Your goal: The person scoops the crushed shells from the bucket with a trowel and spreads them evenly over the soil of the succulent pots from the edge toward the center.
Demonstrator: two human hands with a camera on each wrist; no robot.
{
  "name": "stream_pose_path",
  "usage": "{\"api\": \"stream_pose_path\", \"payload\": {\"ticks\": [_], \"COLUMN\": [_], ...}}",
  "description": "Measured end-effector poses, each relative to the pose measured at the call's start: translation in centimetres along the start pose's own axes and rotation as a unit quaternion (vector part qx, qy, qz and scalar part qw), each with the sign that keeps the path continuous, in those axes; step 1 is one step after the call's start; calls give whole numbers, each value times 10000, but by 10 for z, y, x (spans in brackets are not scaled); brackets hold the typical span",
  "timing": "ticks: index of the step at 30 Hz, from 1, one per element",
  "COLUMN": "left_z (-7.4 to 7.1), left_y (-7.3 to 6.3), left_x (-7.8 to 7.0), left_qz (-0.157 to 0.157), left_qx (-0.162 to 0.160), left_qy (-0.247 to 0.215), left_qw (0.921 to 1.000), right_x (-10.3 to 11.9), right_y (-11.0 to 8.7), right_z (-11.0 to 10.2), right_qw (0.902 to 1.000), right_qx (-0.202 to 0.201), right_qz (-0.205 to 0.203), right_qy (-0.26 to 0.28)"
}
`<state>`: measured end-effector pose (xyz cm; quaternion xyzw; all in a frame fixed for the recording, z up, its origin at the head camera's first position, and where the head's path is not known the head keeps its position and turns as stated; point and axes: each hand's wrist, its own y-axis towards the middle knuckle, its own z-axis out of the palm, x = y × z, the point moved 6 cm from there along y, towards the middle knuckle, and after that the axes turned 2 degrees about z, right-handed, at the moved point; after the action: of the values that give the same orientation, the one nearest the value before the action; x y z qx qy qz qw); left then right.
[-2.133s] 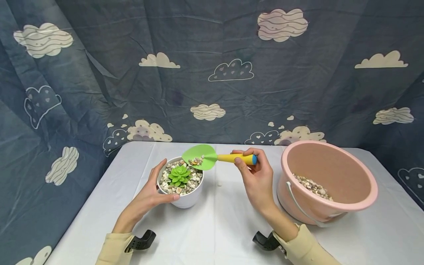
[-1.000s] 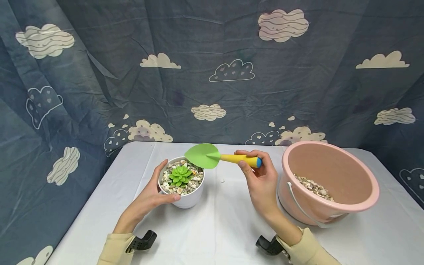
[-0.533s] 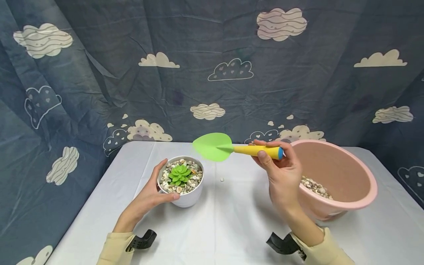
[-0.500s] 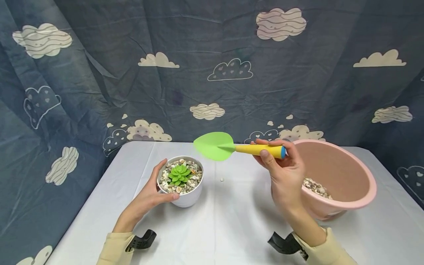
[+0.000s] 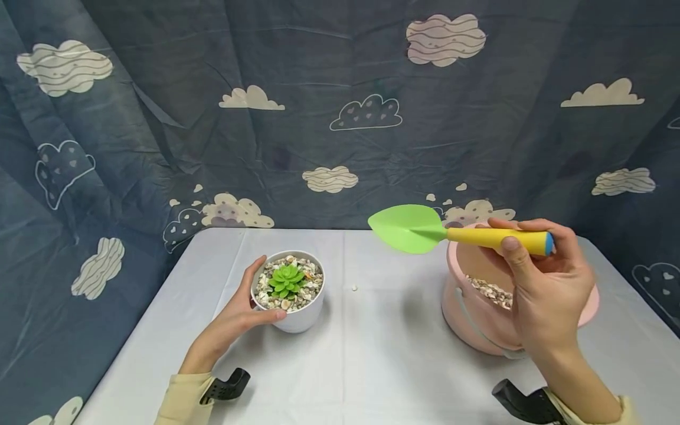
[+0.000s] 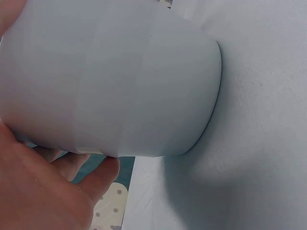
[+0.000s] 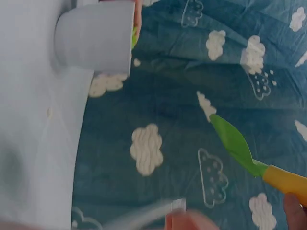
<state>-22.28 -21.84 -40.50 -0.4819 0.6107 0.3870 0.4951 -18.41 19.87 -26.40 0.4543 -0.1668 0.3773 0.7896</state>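
My left hand (image 5: 234,321) grips the left side of a white flower pot (image 5: 303,320), thumb at the front and fingers round the back. Small mixed stones fill the pot about a green rosette succulent (image 5: 287,281). In the left wrist view the pot (image 6: 120,81) stands upright on the white cloth. High at the right, my right hand (image 5: 549,289) holds a garden trowel (image 5: 409,229) by its yellow, blue-ended handle. Its green leaf-shaped blade points left, with no stones on it. In the right wrist view the trowel (image 7: 235,143) hangs in front of the backdrop.
A pink bucket (image 5: 464,324) with stones (image 5: 491,292) inside stands behind my right hand, partly hidden by it. One loose pebble (image 5: 354,288) lies on the white tablecloth (image 5: 372,366) between pot and bucket. A dark cloud-patterned cloth (image 5: 297,141) hangs at the back.
The stones on the trowel's blade have gone into the pot. My right hand has lifted the trowel and moved it right, over to the bucket. The left hand has stayed on the pot.
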Motion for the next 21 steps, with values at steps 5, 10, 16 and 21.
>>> {"api": "stream_pose_path", "payload": {"ticks": [5, 10, 16, 21], "left_z": [0, 1, 3, 1], "left_y": [0, 1, 0, 0], "left_x": [0, 1, 2, 1], "left_qz": [-30, -54, -122, -146], "left_qx": [-2, -29, -20, 5], "left_qy": [-1, -63, -92, -108], "left_qw": [10000, 10000, 9999, 9998], "right_x": [15, 32, 52, 57], "right_y": [5, 15, 34, 42], "right_z": [-21, -45, -77, -94], "right_qw": [9992, 9935, 9862, 9689], "right_qx": [-284, -488, -453, -458], "right_qz": [-29, -159, -121, -10], "right_qy": [-275, -1012, -1589, -2430]}}
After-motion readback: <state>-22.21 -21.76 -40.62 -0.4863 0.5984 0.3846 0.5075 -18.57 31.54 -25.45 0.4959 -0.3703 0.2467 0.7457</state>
